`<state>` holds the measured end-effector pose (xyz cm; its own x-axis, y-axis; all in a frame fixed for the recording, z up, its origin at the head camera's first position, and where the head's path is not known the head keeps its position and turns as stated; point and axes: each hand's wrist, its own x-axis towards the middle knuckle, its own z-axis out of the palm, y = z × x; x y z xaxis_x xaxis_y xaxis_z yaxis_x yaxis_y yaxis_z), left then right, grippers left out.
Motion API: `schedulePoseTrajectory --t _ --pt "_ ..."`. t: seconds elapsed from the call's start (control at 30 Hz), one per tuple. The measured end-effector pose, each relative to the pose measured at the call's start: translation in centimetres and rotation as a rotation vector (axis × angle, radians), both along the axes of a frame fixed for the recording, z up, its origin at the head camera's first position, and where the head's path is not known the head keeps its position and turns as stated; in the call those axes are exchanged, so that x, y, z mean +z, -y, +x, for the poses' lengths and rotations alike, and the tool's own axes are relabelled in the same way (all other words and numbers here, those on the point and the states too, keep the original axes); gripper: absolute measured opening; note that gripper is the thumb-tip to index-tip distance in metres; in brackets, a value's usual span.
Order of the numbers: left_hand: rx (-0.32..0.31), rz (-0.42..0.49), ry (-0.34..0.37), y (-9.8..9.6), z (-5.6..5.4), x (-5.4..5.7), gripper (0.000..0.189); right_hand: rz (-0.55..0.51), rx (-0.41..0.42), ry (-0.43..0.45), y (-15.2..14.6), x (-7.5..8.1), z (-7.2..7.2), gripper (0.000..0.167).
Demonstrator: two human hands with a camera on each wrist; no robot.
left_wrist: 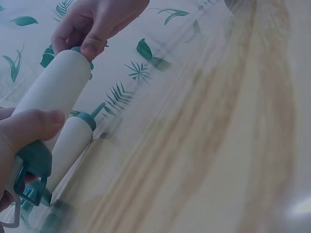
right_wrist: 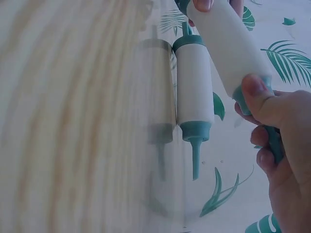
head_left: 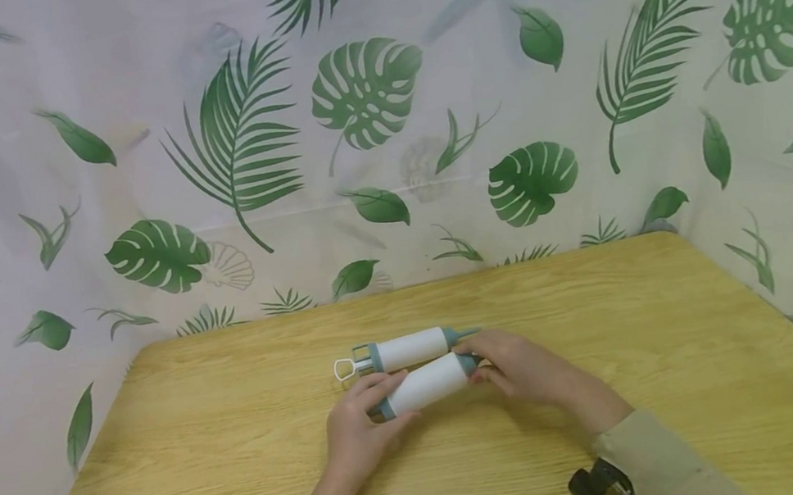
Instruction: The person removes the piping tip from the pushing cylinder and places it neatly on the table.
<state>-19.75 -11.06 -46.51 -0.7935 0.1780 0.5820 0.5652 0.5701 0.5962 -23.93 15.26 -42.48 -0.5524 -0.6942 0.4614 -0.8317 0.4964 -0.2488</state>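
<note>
Two matching white syringe-like tubes with teal end caps are in view. One, the held tube (head_left: pixel 428 384), is raised in both hands at a slant. My left hand (head_left: pixel 359 429) grips its rear end, where a teal frame (left_wrist: pixel 34 170) and a pull loop show in the left wrist view. At the other end my right hand (head_left: pixel 530 367) holds the teal cap and nozzle, the thumb (right_wrist: pixel 256 87) pressing by the cap. Just beyond, the second tube (head_left: pixel 412 349) lies on its side, its thin teal nozzle (right_wrist: pixel 196 158) pointing right and its white pull loop (head_left: pixel 344 369) left.
Both tubes are over a wood-grain table (head_left: pixel 206 452) with a shiny surface. A white curtain (head_left: pixel 446 167) printed with green leaves hangs behind the table and along its sides. A black device (head_left: pixel 596 483) sits at the right sleeve's cuff.
</note>
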Motion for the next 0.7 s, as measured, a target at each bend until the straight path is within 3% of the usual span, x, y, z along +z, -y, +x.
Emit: schedulePoseTrajectory --t 0.1,0.17,0.27,0.4,0.5,0.7 --pt "0.015 -0.032 -0.088 0.09 -0.21 -0.17 0.055 -0.029 0.018 0.016 -0.03 0.03 -0.14 0.039" --pt "0.024 -0.056 -0.163 0.15 -0.37 -0.26 0.055 -0.037 0.011 0.088 -0.12 0.09 -0.17 0.042" --pt "0.042 -0.081 -0.252 0.25 -0.55 -0.40 0.054 -0.047 -0.038 0.287 -0.34 0.35 -0.07 0.047" --pt "0.043 -0.095 -0.297 0.34 -0.64 -0.51 0.054 -0.066 -0.121 0.508 -0.66 0.58 0.09 0.050" --pt "0.036 -0.112 -0.302 0.37 -0.67 -0.56 0.056 -0.071 -0.123 0.539 -0.85 0.54 0.03 0.045" --pt "0.036 -0.140 -0.306 0.40 -0.67 -0.62 0.057 -0.107 -0.092 0.512 -0.90 0.55 -0.20 0.038"
